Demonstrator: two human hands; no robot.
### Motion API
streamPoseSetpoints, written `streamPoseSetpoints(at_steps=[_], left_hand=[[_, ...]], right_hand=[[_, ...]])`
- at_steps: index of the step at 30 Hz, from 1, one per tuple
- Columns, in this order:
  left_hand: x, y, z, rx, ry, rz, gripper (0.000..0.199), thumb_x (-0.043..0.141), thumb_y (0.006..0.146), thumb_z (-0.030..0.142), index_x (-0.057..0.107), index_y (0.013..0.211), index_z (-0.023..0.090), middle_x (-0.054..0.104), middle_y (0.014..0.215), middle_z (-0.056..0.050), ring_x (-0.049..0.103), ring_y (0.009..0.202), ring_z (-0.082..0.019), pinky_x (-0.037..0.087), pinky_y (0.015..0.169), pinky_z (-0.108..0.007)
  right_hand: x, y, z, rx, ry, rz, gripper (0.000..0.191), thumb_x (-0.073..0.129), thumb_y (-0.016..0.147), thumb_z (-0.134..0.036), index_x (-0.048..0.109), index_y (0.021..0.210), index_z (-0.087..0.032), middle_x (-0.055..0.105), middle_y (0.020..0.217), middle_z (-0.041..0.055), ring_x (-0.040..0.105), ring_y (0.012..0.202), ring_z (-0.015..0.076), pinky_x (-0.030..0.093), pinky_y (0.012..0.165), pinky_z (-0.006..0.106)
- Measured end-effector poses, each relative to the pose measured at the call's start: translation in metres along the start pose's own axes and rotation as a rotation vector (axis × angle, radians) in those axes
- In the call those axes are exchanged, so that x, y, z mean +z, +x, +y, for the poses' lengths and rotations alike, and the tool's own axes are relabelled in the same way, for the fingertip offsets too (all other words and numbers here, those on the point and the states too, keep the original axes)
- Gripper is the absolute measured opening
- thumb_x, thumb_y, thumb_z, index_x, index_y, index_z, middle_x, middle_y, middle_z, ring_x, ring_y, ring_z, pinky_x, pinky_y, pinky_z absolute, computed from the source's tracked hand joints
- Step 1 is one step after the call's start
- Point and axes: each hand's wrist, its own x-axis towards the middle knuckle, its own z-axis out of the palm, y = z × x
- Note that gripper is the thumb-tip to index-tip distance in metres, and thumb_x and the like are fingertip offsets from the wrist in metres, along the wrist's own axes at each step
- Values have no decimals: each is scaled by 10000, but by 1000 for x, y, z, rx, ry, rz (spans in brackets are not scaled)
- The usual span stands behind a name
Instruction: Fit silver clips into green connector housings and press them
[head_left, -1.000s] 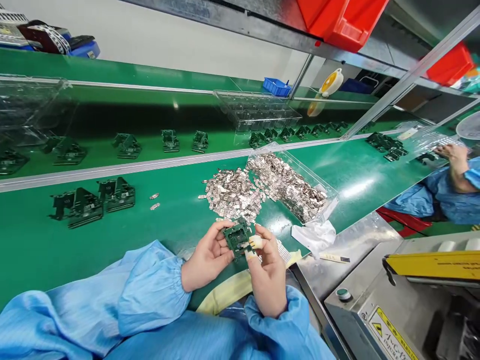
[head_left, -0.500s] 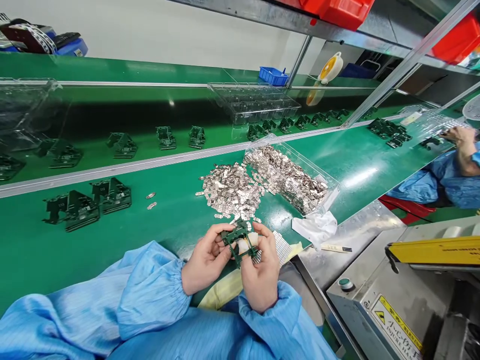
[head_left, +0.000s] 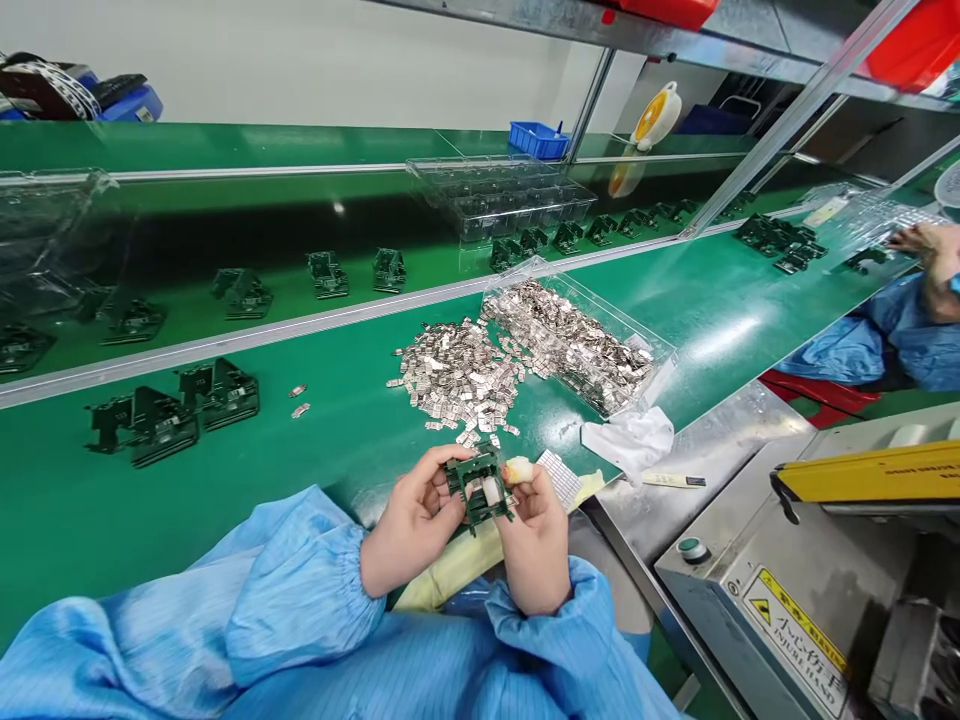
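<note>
My left hand (head_left: 411, 520) grips the left side of a dark green plastic part (head_left: 480, 486), an open frame tilted toward me. My right hand (head_left: 534, 535) is closed at the part's right side, with its fingertips against it; a white-and-yellowish wrap (head_left: 518, 470) shows on one finger. Something white shows inside the frame. Just beyond my hands lies a heap of small silvery metal pieces (head_left: 459, 378). More such pieces fill a clear plastic tray (head_left: 634, 335) right of the heap. A small gridded sheet (head_left: 559, 478) lies beside my right hand.
Green parts (head_left: 161, 425) stand on the bench at left; more line the conveyor (head_left: 289, 235). At right are a white cloth (head_left: 630, 440), a marker (head_left: 673, 481) and a machine (head_left: 720, 585) with a yellow bar. Another person's hand (head_left: 930, 245) is at far right.
My right hand has shifted slightly right, and its wrapped finger has lifted from the front of the green part. My left hand keeps its hold. The view has shifted slightly.
</note>
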Motion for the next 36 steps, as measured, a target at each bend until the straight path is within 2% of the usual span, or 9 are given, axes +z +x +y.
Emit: streamPoseSetpoints(at_steps=[6, 11, 18, 22, 25, 27, 31, 33, 36], left_hand=[[4, -2, 3, 0, -48, -13, 282, 641, 865, 197, 558, 1135, 213, 666, 937, -20, 645, 809, -103, 540, 733, -185], [8, -4, 7, 13, 10, 17, 267, 663, 839, 204, 583, 1095, 201, 660, 867, -15, 636, 757, -114, 541, 687, -194], [16, -11, 14, -7, 65, 37, 245, 665, 829, 215, 601, 1065, 196, 656, 820, -11, 611, 704, -115, 521, 634, -187], [27, -19, 17, -16, 113, 0, 239, 664, 830, 203, 608, 1062, 196, 657, 810, -5, 603, 695, -106, 513, 634, -174], [35, -23, 19, -63, 97, -100, 260, 668, 829, 207, 595, 1078, 197, 657, 826, -3, 606, 678, -100, 517, 627, -179], [38, -18, 18, -73, 72, -145, 273, 676, 828, 222, 583, 1084, 194, 651, 833, -3, 606, 674, -98, 516, 624, -184], [46, 16, 10, 39, 49, -54, 344, 740, 771, 272, 552, 1046, 189, 638, 841, -3, 617, 734, -120, 516, 674, -212], [55, 34, 2, 76, 12, -65, 394, 765, 739, 299, 533, 1038, 189, 636, 844, -4, 616, 766, -132, 514, 713, -233], [74, 49, -14, 72, -28, -167, 391, 743, 755, 319, 512, 1044, 192, 625, 855, -4, 600, 774, -131, 496, 722, -239]], right_hand=[[-4, -7, 2, -24, -24, 11, 209, 679, 667, -95, 600, 823, -211, 654, 778, -21, 608, 719, 134, 502, 638, 211], [-3, -9, 0, -76, -63, 23, 154, 662, 693, -166, 561, 794, -223, 649, 755, -14, 589, 665, 138, 492, 592, 225], [-8, -18, 6, -37, -52, 57, 170, 676, 718, -213, 530, 804, -225, 634, 762, -2, 598, 684, 152, 509, 603, 244], [-13, -32, 4, -32, 2, 116, 188, 698, 729, -223, 520, 789, -222, 604, 750, -14, 589, 684, 144, 507, 594, 232], [-29, -44, 1, -85, -8, 157, 198, 714, 740, -238, 518, 768, -218, 597, 720, -25, 579, 659, 127, 511, 607, 220], [-48, -52, 3, -121, -50, 199, 164, 703, 780, -280, 560, 819, -212, 628, 769, -4, 602, 694, 136, 526, 631, 234], [-92, -62, 20, -59, -165, 364, 296, 662, 825, -455, 637, 945, -186, 692, 854, 73, 637, 705, 185, 544, 589, 288], [-101, -61, 32, 8, -224, 313, 352, 661, 800, -503, 661, 919, -171, 695, 774, 74, 628, 651, 192, 519, 530, 285], [-93, -54, 46, 8, -262, 184, 296, 661, 778, -470, 665, 809, -175, 662, 668, 32, 591, 599, 169, 484, 520, 265]])
